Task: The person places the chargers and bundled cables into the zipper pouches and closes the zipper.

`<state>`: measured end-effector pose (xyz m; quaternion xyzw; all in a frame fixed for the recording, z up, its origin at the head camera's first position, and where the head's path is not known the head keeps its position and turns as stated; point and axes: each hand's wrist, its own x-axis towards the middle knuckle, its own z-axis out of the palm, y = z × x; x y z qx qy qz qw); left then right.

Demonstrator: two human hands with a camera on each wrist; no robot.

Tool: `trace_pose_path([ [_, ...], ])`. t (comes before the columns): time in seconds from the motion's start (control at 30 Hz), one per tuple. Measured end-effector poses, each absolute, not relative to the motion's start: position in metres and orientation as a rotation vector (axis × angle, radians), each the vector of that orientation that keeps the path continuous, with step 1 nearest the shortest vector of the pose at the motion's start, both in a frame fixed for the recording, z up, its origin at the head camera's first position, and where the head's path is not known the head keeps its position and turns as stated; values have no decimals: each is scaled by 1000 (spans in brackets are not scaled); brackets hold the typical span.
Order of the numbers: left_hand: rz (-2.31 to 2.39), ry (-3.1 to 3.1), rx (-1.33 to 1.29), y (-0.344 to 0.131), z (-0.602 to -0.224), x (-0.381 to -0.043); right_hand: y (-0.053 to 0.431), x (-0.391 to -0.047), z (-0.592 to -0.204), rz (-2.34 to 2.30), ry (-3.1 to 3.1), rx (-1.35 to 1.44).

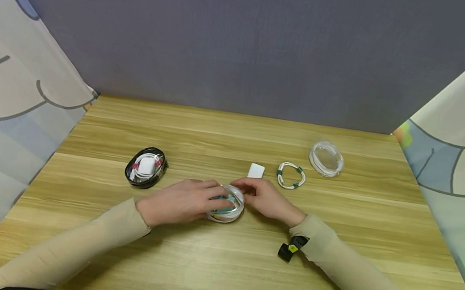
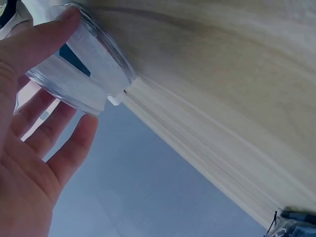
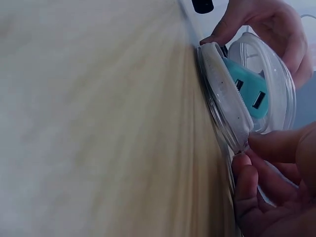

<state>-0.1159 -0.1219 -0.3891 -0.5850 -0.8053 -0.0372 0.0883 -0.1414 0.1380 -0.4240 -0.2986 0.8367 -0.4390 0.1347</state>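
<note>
A round clear zip case [image 1: 235, 210] with a white zip band stands on the wooden table between both hands. Inside it is a teal charger [image 3: 252, 94] with two USB-type slots. My left hand [image 1: 189, 201] grips the case from its left side, thumb on one face and fingers along the other, as the left wrist view shows. At the near edge of the case in the right wrist view, my right hand [image 3: 276, 173] pinches the end of the zip band between thumb and fingers. The case gapes partly along the zip there.
A white adapter block [image 1: 256, 171] lies just beyond the right hand. Right of it are a coiled white cable [image 1: 280, 175] with green ties and another round clear case [image 1: 319, 167]. A black-rimmed case [image 1: 129, 166] holding a white cable and adapter sits at left. A grey panel [image 1: 247, 43] borders the back.
</note>
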Motion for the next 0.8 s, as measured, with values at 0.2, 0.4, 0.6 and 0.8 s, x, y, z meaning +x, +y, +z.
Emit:
trace_pose_path([
  [0.2,-141,-2401,-1735,-121,-389,-116,134,-143,-422,-1209,2511,-820],
  [0.4,-250,-2504,-1738,-121,-391,-120,131,-143,-422,-1077,2637,-837],
  [0.6,-645,-2644,-1668,-123,-390,-130,130,-144,-419,-1030,2669,-798],
  [0.8,-770,-2765,-1379,-121,-388,-142,134,-146,-418,-1060,2637,-744],
])
